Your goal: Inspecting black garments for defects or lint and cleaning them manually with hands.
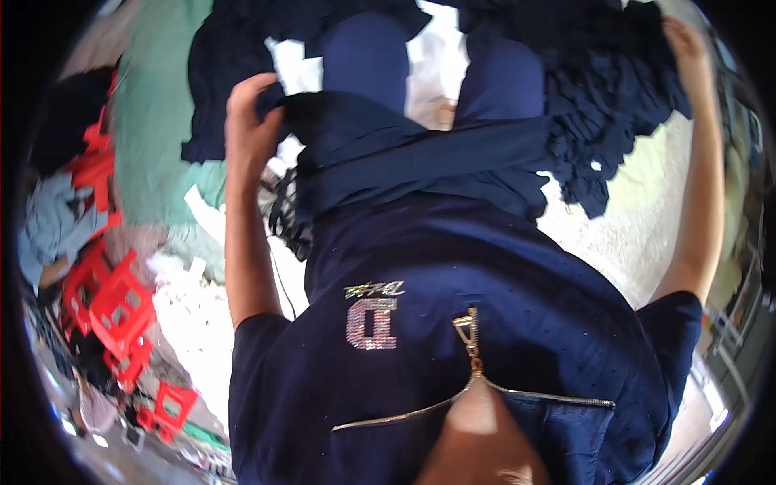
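Note:
A dark navy cloth (pixel 420 166) lies across my lap and over my thighs, with one long folded band running sideways. My left hand (pixel 252 117) is at its left side, thumb and fingers curled round a dark bit of the fabric. Up at the far right, my right hand (pixel 687 44) has its fingertips on the outer edge of a bunched, ruffled dark cloth (pixel 602 105); part of the grip is hidden. More dark fabric (pixel 230 77) spreads out beyond my knees and to the left.
Red plastic stools (pixel 121 307) stand on the floor at the left, near a grey-blue cloth (pixel 56 226). A green sheet (pixel 153 129) lies beyond my left arm. Black straps (pixel 287 214) hang beside my left hip. Pale metal rails (pixel 731 356) run along the right.

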Demonstrator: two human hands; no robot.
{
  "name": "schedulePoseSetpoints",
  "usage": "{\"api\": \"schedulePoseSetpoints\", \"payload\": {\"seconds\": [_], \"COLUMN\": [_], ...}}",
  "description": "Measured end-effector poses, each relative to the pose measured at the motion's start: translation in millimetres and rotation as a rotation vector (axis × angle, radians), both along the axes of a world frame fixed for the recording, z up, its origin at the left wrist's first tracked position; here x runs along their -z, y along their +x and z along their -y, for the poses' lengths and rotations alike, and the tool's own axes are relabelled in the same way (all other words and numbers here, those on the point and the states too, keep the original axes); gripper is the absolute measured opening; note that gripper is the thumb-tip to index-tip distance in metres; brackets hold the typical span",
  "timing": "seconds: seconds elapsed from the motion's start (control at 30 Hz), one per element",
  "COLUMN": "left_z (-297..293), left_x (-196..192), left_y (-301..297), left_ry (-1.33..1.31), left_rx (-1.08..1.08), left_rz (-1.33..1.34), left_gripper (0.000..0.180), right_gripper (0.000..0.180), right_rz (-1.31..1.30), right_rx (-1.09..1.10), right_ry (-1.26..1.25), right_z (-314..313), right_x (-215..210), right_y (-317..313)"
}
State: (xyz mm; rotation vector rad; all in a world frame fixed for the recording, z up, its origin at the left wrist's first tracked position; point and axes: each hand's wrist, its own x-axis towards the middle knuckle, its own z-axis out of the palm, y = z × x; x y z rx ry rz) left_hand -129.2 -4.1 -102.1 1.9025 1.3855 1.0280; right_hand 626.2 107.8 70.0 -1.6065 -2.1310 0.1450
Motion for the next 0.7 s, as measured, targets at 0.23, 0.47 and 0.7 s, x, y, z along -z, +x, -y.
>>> {"api": "schedulePoseSetpoints", "payload": {"seconds": [0.23,0.47,0.7], "left_z": [50.9,40.2,56.3], "left_x": [-45.5,-34.5,-41.4], "left_y": [27.5,17.8,17.8], "left_ry": [-0.163,-0.295,-0.252], "left_rx": [0.27,0.253,0.321], "left_rz": [-0.051,0.189,-0.146], "left_gripper": [0.037,0.033,0.022], "right_gripper": [0.012,0.06,0.044], "right_rz": [-0.263,-0.149,0.01], "right_rx": [-0.442,-0.651,-0.577], "right_ry": [-0.379,-0.674,-0.53], "right_z": [138.2,168.4,154.9], "right_x": [90.4,111.1,89.8], "right_y": [-407.1,-457.6,-414.4]}}
